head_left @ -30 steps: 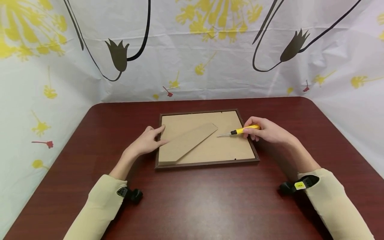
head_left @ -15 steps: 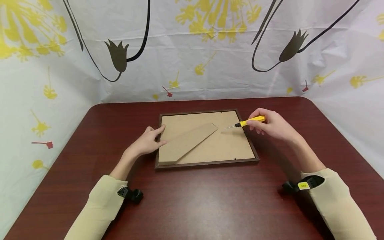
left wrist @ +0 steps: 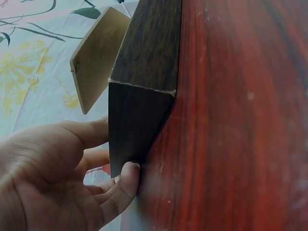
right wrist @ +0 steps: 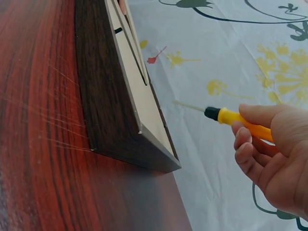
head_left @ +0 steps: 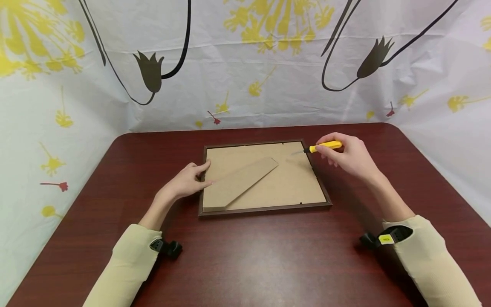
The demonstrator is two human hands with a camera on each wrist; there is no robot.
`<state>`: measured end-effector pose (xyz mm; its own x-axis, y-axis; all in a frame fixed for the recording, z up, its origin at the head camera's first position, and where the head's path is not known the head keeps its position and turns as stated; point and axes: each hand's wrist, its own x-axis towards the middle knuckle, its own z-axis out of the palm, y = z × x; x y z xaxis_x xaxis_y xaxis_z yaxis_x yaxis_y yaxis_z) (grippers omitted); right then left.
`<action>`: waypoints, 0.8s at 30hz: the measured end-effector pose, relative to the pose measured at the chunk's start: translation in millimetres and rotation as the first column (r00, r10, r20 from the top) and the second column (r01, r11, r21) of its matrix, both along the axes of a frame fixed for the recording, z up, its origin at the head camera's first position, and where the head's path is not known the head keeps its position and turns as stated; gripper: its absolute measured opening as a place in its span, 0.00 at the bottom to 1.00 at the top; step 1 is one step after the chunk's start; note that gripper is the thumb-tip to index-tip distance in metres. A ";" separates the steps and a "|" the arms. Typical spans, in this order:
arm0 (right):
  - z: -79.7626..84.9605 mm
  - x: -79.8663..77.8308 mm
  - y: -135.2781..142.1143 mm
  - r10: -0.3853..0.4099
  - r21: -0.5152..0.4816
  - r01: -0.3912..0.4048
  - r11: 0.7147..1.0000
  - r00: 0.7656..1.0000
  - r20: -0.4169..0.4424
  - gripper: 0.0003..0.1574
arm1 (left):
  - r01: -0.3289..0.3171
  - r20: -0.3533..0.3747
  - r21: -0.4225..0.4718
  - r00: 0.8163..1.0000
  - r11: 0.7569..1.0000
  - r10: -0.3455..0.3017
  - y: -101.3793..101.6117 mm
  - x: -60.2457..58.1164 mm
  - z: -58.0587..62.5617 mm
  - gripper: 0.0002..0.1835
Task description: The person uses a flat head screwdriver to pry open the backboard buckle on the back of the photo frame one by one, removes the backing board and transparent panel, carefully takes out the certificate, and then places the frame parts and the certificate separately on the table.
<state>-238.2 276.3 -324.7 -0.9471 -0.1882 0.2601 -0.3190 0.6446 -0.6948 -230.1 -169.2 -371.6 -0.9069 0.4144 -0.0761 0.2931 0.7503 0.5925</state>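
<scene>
A dark brown picture frame (head_left: 264, 209) lies face down on the table, its tan backing board (head_left: 295, 183) showing. Over the board slants a flat easel stand (head_left: 241, 181), which appears raised in the left wrist view. At the frame's left side my left hand (head_left: 187, 180) grips the rim, thumb and index finger spread along it; in the left wrist view another fingertip (left wrist: 129, 169) touches its outer side. My right hand (head_left: 350, 155) pinches a yellow-handled screwdriver (head_left: 326, 146) above the frame's far right corner. Its thin shaft (right wrist: 190, 106) points left, tip blurred and apart from the board.
The reddish-brown table (head_left: 253, 260) extends around the frame. Behind it and along the sides hangs a white sheet (head_left: 291, 94) with printed flowers. Small dark tabs (head_left: 301, 203) sit along the board's edge. Black cameras (head_left: 172, 250) are strapped at both wrists.
My right hand has lifted the screwdriver off the board, moving it away from me and slightly right. The left hand, frame and easel stand have stayed nearly still.
</scene>
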 end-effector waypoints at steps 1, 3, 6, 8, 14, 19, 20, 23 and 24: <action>0.4 0.1 -1.4 -0.006 -0.008 0.006 1.000 1.000 -0.016 0.13 | 0.000 0.003 0.005 1.000 1.000 -0.001 -0.2 -0.1 -0.1 0.38; 2.0 0.7 -5.0 -0.014 -0.027 0.013 1.000 0.999 -0.040 0.13 | -0.002 0.011 0.012 1.000 1.000 0.002 -0.6 -0.2 -0.3 0.38; 2.5 0.3 -11.4 -0.016 -0.047 0.013 0.999 0.998 -0.062 0.13 | -0.006 0.022 0.010 1.000 1.000 0.006 -0.7 0.0 -0.3 0.38; -0.8 -2.7 -15.1 -0.017 -0.065 0.013 0.998 0.998 -0.059 0.13 | -0.008 0.026 -0.001 1.000 1.000 0.008 -0.6 0.2 -0.3 0.38; -14.1 -14.2 -25.3 -0.022 -0.070 0.022 0.997 1.000 -0.010 0.13 | 0.003 0.017 -0.043 1.000 0.999 -0.002 1.2 2.6 -0.3 0.39; -14.9 -17.9 -34.8 -0.012 -0.003 0.012 1.000 1.000 -0.024 0.12 | -0.008 0.031 -0.034 0.999 0.999 0.009 2.8 3.7 0.6 0.40; -14.8 -18.6 -36.1 -0.004 0.015 0.004 1.000 0.999 -0.035 0.13 | -0.010 0.033 -0.031 0.999 0.999 0.011 2.9 3.9 1.0 0.41; -15.2 -20.5 -40.1 0.024 0.064 -0.019 0.998 0.997 -0.076 0.13 | -0.017 0.042 -0.014 0.999 1.000 0.017 4.0 4.3 2.1 0.41; -15.5 -20.6 -41.2 0.033 0.076 -0.026 0.997 0.995 -0.090 0.13 | -0.019 0.047 -0.008 0.999 1.000 0.019 4.3 4.4 2.4 0.41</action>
